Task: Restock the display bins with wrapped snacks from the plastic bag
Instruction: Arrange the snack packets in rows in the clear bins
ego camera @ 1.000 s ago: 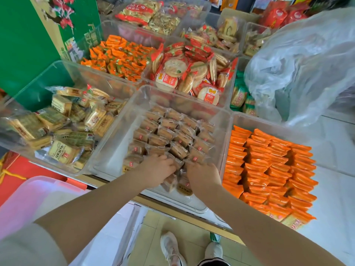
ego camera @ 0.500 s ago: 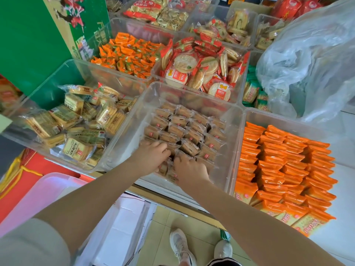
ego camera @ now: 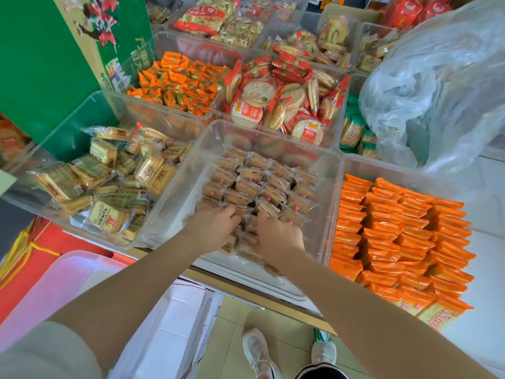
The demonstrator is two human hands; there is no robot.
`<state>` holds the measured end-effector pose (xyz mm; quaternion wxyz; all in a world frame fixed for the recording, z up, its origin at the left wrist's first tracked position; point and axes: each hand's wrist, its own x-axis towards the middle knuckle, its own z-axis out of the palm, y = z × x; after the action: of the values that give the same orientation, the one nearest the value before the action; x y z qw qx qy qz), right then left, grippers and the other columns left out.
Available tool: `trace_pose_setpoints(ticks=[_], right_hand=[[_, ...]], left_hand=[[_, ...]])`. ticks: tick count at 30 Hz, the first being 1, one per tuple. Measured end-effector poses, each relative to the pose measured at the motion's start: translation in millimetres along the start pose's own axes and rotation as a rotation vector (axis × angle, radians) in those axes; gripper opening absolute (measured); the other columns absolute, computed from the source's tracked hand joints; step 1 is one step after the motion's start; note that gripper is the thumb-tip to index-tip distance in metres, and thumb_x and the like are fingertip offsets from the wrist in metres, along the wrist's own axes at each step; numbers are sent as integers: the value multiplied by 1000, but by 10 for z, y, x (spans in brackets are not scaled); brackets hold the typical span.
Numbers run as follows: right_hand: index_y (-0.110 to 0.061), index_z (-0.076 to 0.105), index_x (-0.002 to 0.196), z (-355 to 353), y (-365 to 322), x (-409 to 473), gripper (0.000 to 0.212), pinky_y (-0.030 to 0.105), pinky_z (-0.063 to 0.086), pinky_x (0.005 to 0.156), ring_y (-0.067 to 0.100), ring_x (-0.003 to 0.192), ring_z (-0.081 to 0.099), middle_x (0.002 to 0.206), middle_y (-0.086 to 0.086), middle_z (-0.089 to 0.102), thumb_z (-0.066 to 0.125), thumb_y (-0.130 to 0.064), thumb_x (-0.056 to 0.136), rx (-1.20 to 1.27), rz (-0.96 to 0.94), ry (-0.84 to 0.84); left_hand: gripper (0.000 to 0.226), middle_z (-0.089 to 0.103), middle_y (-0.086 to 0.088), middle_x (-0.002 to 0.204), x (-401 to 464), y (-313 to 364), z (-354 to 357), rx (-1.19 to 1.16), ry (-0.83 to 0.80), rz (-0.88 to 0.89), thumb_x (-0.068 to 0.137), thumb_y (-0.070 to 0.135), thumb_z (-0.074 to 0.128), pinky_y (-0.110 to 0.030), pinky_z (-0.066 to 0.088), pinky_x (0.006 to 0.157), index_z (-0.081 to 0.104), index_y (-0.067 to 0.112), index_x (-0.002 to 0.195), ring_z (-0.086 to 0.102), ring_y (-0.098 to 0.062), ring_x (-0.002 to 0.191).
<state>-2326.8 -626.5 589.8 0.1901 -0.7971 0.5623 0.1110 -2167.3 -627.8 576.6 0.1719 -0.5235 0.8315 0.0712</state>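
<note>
A clear display bin (ego camera: 191, 165) in the middle holds rows of small clear-wrapped brown snacks (ego camera: 254, 184). Both my hands are inside its near end. My left hand (ego camera: 213, 228) rests palm down on the nearest snacks, fingers curled over them. My right hand (ego camera: 278, 233) lies beside it, fingers bent onto the packets of the same near row. Whether either hand grips a packet is hidden by the knuckles. The large crumpled plastic bag (ego camera: 442, 86) sits at the back right, beyond the bins.
An orange-packet bin (ego camera: 399, 233) sits right of my hands, a biscuit bin (ego camera: 109, 181) to the left. Round rice crackers (ego camera: 276, 102) and orange candies (ego camera: 180, 80) fill bins behind. A pink tub (ego camera: 54, 291) stands at lower left; my shoes (ego camera: 257, 351) are on the tiled floor.
Both hands have slid from the bin's near edge further in onto the snack rows, pushing packets forward. The view has shifted slightly down and left.
</note>
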Motion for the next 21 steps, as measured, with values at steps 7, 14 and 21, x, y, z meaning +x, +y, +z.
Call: trace_pose_setpoints(ticks=[7,14,21], right_hand=[[-13,61,90,-735,1199,-495,21,37,50,63,22,74,60,79,3,65,55,-33,92,478,141,410],[-6,64,79,-793,2637,-870,17,32,38,61,25,72,56,70,7,61,56,-18,88,694,525,599],[-7,64,88,-704,4265,-1205,14,32,42,72,32,89,59,86,9,66,52,-14,88,620,707,671]], left_hand=[[32,56,5,115,126,597,-708,-185,175,150,95,33,44,-26,49,65,49,21,124,58,-13,87],[26,58,9,108,929,1693,-1361,-359,210,410,93,33,52,-30,47,70,57,22,116,55,-10,85],[25,61,9,102,1927,2827,-1957,-368,275,498,90,31,54,-22,36,67,59,24,114,43,-4,76]])
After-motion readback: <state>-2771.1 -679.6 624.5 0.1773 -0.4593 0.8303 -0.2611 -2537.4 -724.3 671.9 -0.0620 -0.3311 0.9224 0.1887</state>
